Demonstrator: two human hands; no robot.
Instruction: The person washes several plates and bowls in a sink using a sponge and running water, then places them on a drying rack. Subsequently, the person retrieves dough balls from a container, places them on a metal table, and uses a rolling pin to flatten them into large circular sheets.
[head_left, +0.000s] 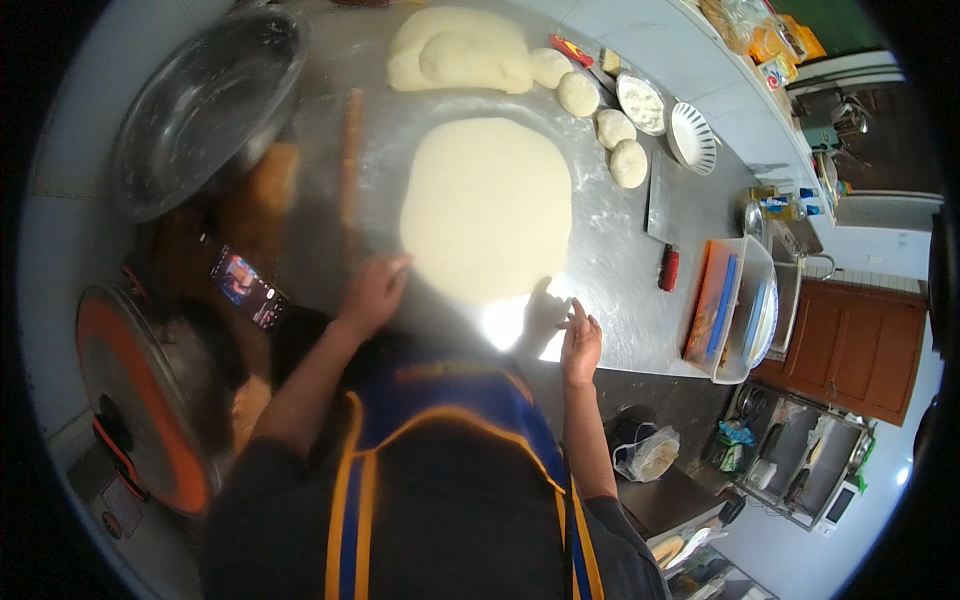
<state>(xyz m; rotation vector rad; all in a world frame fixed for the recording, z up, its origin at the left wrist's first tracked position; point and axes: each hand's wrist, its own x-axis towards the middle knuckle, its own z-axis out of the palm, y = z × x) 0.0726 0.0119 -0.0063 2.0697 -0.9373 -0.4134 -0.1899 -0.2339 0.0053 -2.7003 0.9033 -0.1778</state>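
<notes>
A wide flat sheet of rolled dough (487, 210) lies on the floured metal worktop (615, 300) before me. My left hand (376, 292) is at the sheet's lower left edge, its fingertips near or on the dough; whether it pinches any is unclear. Right of the sheet's near edge, my right hand (580, 341) hovers over or near the worktop's front, fingers apart and holding nothing. A wooden rolling pin (350, 176) lies to the left of the sheet. Beyond it sits a large folded mass of dough (461, 51), with several dough balls (578, 94) to its right.
At the left stand a large metal basin (214, 112), a lit phone (246, 285) and a big lid (142, 397). Along the right are a plate of flour (640, 103), a striped bowl (691, 139), a red-handled cleaver (664, 202) and a clear plastic bin (731, 311).
</notes>
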